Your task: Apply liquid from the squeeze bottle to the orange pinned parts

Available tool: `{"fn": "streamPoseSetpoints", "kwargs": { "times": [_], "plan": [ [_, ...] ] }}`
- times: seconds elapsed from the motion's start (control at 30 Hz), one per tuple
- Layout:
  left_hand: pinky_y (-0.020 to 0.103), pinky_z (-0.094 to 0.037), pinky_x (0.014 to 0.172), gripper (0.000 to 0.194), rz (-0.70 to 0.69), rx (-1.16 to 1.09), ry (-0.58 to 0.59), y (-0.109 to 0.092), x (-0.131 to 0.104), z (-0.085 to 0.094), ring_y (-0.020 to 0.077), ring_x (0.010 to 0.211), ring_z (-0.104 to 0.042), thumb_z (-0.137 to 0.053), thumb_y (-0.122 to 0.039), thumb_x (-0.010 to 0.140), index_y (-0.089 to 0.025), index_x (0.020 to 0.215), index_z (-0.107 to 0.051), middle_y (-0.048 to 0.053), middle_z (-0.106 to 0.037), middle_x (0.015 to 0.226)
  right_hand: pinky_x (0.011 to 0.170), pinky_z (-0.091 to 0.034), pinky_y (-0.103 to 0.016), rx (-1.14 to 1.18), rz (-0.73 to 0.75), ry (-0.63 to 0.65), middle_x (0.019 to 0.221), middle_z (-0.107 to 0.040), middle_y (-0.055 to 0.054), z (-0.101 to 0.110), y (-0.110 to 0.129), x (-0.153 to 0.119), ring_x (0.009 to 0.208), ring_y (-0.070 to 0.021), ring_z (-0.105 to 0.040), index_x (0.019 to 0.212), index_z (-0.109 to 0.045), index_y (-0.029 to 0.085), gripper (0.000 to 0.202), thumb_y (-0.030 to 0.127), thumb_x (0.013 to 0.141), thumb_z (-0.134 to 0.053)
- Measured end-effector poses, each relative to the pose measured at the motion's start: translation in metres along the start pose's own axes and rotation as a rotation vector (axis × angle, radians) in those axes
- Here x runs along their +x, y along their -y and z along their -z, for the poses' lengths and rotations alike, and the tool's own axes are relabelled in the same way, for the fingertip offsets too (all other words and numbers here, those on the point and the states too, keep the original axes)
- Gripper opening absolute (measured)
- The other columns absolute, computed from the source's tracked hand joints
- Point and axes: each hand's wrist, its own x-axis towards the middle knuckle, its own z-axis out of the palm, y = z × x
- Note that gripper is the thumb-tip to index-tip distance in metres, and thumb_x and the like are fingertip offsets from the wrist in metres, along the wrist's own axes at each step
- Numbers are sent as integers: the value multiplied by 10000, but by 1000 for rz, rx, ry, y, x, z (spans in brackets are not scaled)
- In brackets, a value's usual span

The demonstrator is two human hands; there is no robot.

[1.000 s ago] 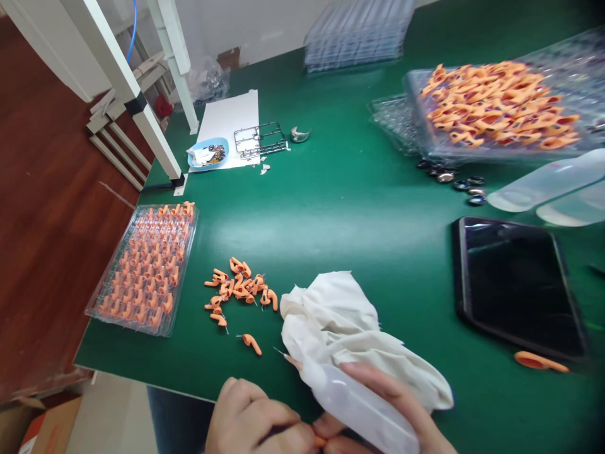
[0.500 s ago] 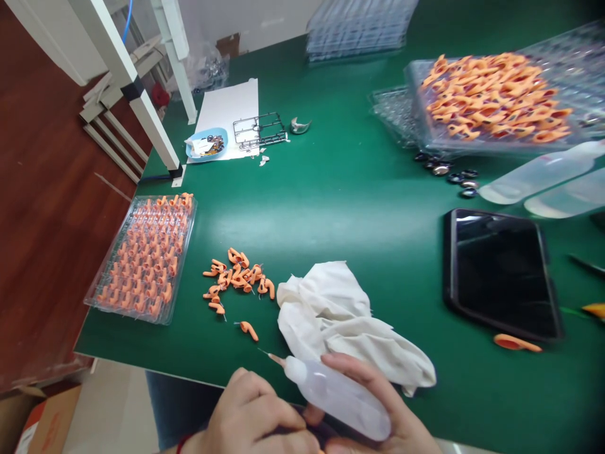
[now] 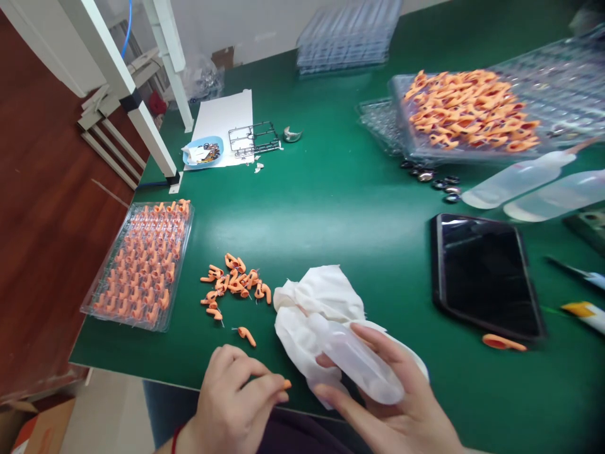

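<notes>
Between the thumb and fingers of my left hand point(image 3: 239, 394) is a small orange plastic part point(image 3: 286, 384); only its tip shows. My right hand point(image 3: 392, 391) is closed around a translucent squeeze bottle point(image 3: 362, 362), its nozzle end pointing up and left over a crumpled white cloth point(image 3: 333, 290). A single orange earbud-shaped part point(image 3: 246, 336) lies on the table just beyond my left hand. Farther on is a loose heap of similar orange parts point(image 3: 236, 280), some with thin wires or pins. To the left sits a clear tray point(image 3: 172, 302) filled with rows of orange parts.
A black phone point(image 3: 486, 271) lies to the right, with an orange shell point(image 3: 503, 342) by its lower edge. Behind are two more bottles point(image 3: 515, 180), a tray heaped with orange shells point(image 3: 472, 110), and stacked clear trays point(image 3: 347, 34). A blue dish point(image 3: 203, 162) sits back left.
My right hand has drawn the bottle right, away from my left hand, its tip now over the cloth. The orange part's end now shows in my left fingers. The view has shifted slightly.
</notes>
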Motion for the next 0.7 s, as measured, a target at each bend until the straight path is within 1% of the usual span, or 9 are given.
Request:
{"fn": "streamPoseSetpoints", "kwargs": {
  "times": [0.07,0.13,0.17,0.23,0.33,0.47,0.53,0.63,0.7],
  "plan": [
    [290,-446,650,104,11,37,-6,1,-2,-6,166,715,-531,-620,-80,906,-150,957,-676,29,-677,765,840,-607,-409,-230,156,10,1286,-625,-84,2,-11,5,1024,-296,-704,1275,-529,310,545,348,795,-785],
    [292,-435,648,96,11,62,-13,2,-2,-10,169,709,-525,-624,-79,902,-147,948,-673,27,-670,755,947,-538,-483,-368,224,-22,1272,-637,-95,2,-18,7,1131,-326,-643,1278,-535,278,497,358,834,-743],
    [294,-431,648,91,5,70,-19,1,-2,-12,169,706,-522,-625,-78,901,-143,942,-671,28,-668,753,980,-508,-494,-397,239,-34,1258,-647,-90,1,-19,7,1158,-327,-624,1270,-545,273,476,352,841,-736],
    [297,-424,646,91,-9,82,-31,1,-1,-14,170,703,-520,-620,-69,900,-134,940,-670,31,-667,751,996,-496,-466,-426,247,-40,1236,-662,-80,0,-18,8,1160,-310,-622,1252,-566,268,428,339,858,-719],
    [300,-417,643,101,-20,99,-37,1,0,-17,174,703,-525,-616,-64,898,-129,949,-674,39,-669,754,938,-547,-380,-452,231,-47,1220,-672,-77,-2,-12,10,1129,-277,-648,1245,-570,259,405,366,877,-700],
    [298,-418,638,99,-47,123,-49,-1,2,-22,174,692,-535,-605,-77,903,-132,941,-678,41,-671,739,830,-592,-247,-335,149,-42,1210,-682,-51,-5,-6,10,1056,-218,-694,1246,-553,271,450,384,850,-734],
    [296,-425,634,97,-65,121,-64,-2,4,-25,171,683,-536,-598,-80,904,-131,927,-678,43,-673,736,853,-580,-235,-262,109,-43,1216,-680,-43,-9,-5,9,1056,-208,-692,1242,-561,272,457,383,837,-743],
    [297,-441,627,101,-90,78,-90,-2,7,-27,172,689,-541,-597,-80,900,-122,932,-683,50,-676,737,900,-560,-256,-253,89,-78,1213,-681,-53,-12,-5,9,1083,-222,-676,1230,-585,257,457,387,822,-745],
    [292,-446,619,96,-103,37,-111,-3,7,-26,166,681,-536,-607,-73,892,-118,928,-684,48,-676,730,861,-576,-245,-266,91,-108,1180,-692,-55,-11,-4,11,1051,-227,-690,1224,-591,248,468,380,808,-758]
  ]
}}
